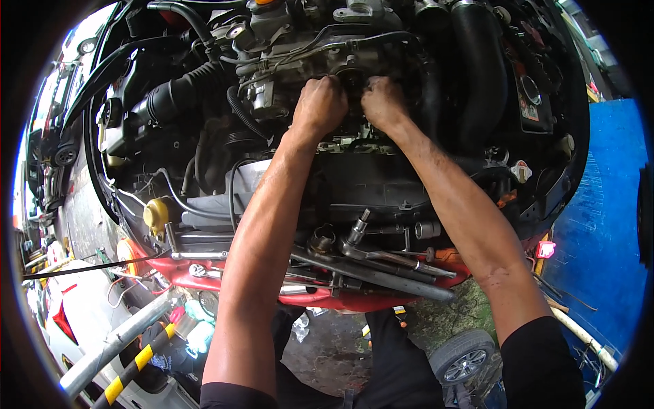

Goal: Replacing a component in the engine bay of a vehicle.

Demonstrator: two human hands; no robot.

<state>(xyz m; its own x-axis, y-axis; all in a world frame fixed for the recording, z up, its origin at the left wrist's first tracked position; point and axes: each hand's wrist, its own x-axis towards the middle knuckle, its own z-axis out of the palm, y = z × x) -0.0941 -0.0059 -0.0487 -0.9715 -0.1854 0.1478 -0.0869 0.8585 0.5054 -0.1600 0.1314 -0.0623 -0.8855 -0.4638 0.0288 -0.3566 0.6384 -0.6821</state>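
Note:
Both my hands reach into the engine bay, at either side of a dark round part (353,78) on the front of the engine (272,95). My left hand (321,104) has its fingers curled against the engine there; what they hold is hidden. My right hand (381,102) is also curled, with its fingertips at the other side of the round part, and I cannot make out what is in them. Black hoses run on both sides, a thick one (477,75) at the right and a ribbed one (184,88) at the left.
A ratchet with socket (359,232), metal bars (371,275) and other tools lie along the red car's front (184,273). A yellow-black barrier pole (139,361) is at lower left, a loose wheel (462,354) at lower right, a blue panel (606,177) at right.

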